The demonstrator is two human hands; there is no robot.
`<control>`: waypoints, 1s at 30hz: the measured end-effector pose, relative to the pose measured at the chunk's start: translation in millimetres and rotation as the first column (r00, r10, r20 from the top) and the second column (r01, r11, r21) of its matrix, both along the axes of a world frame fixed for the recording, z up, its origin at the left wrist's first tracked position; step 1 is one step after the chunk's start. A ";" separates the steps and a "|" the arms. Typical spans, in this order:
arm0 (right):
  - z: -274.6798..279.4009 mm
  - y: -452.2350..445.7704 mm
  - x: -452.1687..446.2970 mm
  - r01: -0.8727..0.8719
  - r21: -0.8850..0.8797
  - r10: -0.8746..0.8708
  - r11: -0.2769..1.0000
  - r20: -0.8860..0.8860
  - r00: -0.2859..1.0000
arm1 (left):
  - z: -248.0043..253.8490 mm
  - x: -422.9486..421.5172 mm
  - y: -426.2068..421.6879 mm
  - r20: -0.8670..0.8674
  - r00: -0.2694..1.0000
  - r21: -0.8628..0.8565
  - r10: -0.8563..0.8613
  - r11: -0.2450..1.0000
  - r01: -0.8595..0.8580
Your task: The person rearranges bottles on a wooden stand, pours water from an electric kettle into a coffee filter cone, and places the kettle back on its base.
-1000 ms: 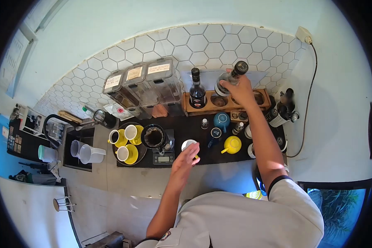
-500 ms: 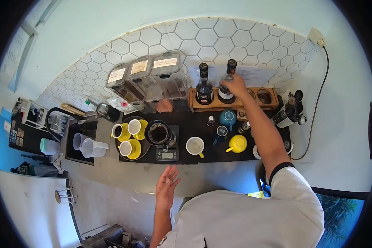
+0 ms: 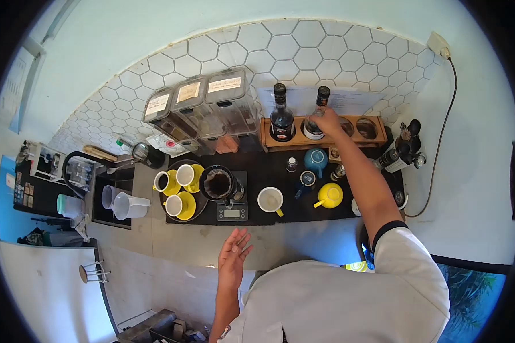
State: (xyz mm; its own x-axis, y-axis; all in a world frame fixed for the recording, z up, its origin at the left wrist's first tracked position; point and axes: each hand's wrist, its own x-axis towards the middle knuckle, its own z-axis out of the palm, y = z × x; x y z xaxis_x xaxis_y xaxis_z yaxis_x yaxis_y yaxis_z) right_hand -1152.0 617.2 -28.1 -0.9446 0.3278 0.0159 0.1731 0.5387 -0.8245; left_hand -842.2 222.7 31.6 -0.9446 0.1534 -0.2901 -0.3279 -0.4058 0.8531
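My right hand (image 3: pixel 327 121) is wrapped round the upper body of a dark-capped glass bottle (image 3: pixel 321 98). The bottle's base sits in a round hole of the wooden bottle rack (image 3: pixel 349 141), leaning slightly to the right. Just left of it, a second dark bottle (image 3: pixel 281 117) stands in the same rack. Over the counter's front edge, my left hand (image 3: pixel 233 255) hangs with its fingers spread and nothing in it. Nearest to it are a digital scale (image 3: pixel 232 215) and a coffee dripper (image 3: pixel 218 184) with a filter and dark grounds. A white-and-yellow cup (image 3: pixel 270 200) stands right of the scale.
A round tray (image 3: pixel 202 215) carries several yellow cups and saucers at the left. Behind stand lidded clear bins (image 3: pixel 233 103). Under my right forearm are a yellow pot (image 3: pixel 329 195) and a blue pot (image 3: pixel 315 162). A utensil holder (image 3: pixel 396 160) is at the right.
The bottle in my right hand sits a little lower in the view, with its neck slightly further right. My left hand has barely moved, and the camera view has shifted slightly.
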 end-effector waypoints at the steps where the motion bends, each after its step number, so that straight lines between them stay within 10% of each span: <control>1: -0.8 -0.5 2.8 0.004 0.001 -0.004 1.000 0.003 1.000 | 0.3 -0.6 0.6 0.003 1.000 0.001 -0.004 1.000 0.004; 7: 9.1 -31.1 33.7 0.237 0.025 -0.225 0.971 -0.229 0.947 | 2.7 -2.3 5.4 -0.007 0.999 -0.010 -0.036 0.999 0.036; 9: 26.1 -54.3 58.4 0.437 0.066 -0.307 0.897 -0.617 0.724 | 1.2 -1.7 6.2 0.014 1.000 -0.007 -0.028 1.000 0.028; 13: 30.2 -94.9 102.3 0.019 0.066 0.012 0.998 -0.440 0.898 | -1.7 0.1 5.7 0.030 0.999 0.012 -0.017 1.000 0.017; 15: 17.4 -104.7 110.5 -0.279 0.283 0.306 0.918 -0.053 0.951 | -1.7 -0.1 5.2 0.016 1.000 0.010 -0.015 1.000 0.015; 21: -9.1 -104.1 112.2 -0.454 0.335 0.400 0.826 0.219 0.890 | -0.1 4.0 3.5 0.004 1.000 0.022 0.005 1.000 -0.005; 30: 17.8 -83.3 89.8 -0.371 0.336 0.383 0.866 0.033 0.923 | -3.5 7.8 5.1 0.051 0.998 0.048 0.030 0.998 -0.032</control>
State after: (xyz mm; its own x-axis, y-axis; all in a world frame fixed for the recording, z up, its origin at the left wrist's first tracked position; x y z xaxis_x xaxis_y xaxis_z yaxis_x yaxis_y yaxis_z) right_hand -1062.2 533.9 -10.3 -0.9921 -0.0831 0.0939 -0.1227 0.7985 -0.5893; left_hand -834.4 227.8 28.2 -0.9335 0.1394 -0.3305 -0.3567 -0.4575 0.8145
